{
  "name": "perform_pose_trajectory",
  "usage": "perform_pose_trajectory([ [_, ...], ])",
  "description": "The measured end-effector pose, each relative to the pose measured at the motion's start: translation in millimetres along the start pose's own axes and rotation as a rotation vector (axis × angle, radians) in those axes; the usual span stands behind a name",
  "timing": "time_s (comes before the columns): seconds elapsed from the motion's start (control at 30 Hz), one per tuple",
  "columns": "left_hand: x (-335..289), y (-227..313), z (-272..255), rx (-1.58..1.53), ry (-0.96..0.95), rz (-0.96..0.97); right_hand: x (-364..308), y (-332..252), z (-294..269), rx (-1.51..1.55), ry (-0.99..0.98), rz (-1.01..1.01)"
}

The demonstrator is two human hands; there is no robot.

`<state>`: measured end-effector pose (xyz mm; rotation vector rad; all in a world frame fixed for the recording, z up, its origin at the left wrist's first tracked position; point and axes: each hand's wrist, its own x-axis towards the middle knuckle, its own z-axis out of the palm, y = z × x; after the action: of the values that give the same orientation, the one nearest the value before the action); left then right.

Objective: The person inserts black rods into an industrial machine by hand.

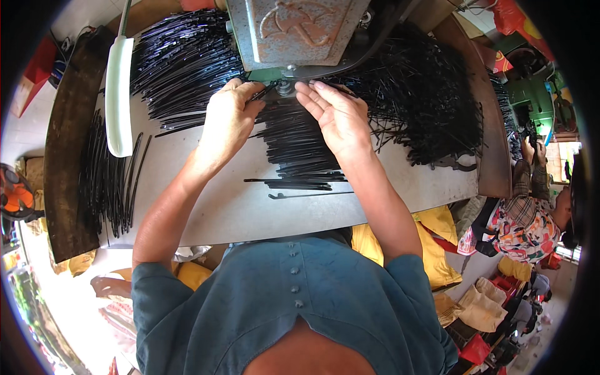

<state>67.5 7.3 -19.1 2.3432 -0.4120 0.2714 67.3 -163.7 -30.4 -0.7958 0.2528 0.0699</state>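
My left hand (230, 112) is closed in a pinch on a thin black rod, apparently an umbrella rib (257, 95), just left of the small metal tooling (285, 87) under the machine head (300, 31). On the other side of the tooling is my right hand (337, 115), palm partly turned up. Its thumb appears pressed against a dark rib at the far side, with other fingers stretched toward the tooling; the exact grip is partly hidden. Between my forearms lies a flat stack of black ribs (297, 144) on the pale metal tabletop (219, 212).
Piles of black ribs lie at left (181, 69) and, tangled, at right (425, 94). A white curved trough (119, 100) hangs over the left side. Wooden boards (65, 156) edge the table. Yellow bags (437, 250) sit below. Another person (528, 225) works at a green machine (531, 103).
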Motion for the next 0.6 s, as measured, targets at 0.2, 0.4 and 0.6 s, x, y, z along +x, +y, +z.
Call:
perform_pose_trajectory([
  [0.2, 0.2, 1.9, 2.1, -0.001, 0.012, 0.026, 2.6, 3.3, 1.6, 0.062, -0.039, -0.031],
  [0.4, 1.7, 4.1, 2.7, -0.007, 0.027, 0.026, 2.9, 4.9, 2.9, 0.053, -0.066, -0.056],
  [0.6, 3.6, 2.1, 5.2, -0.001, 0.047, 0.035, 4.2, 5.7, 5.1, 0.036, -0.056, -0.066],
])
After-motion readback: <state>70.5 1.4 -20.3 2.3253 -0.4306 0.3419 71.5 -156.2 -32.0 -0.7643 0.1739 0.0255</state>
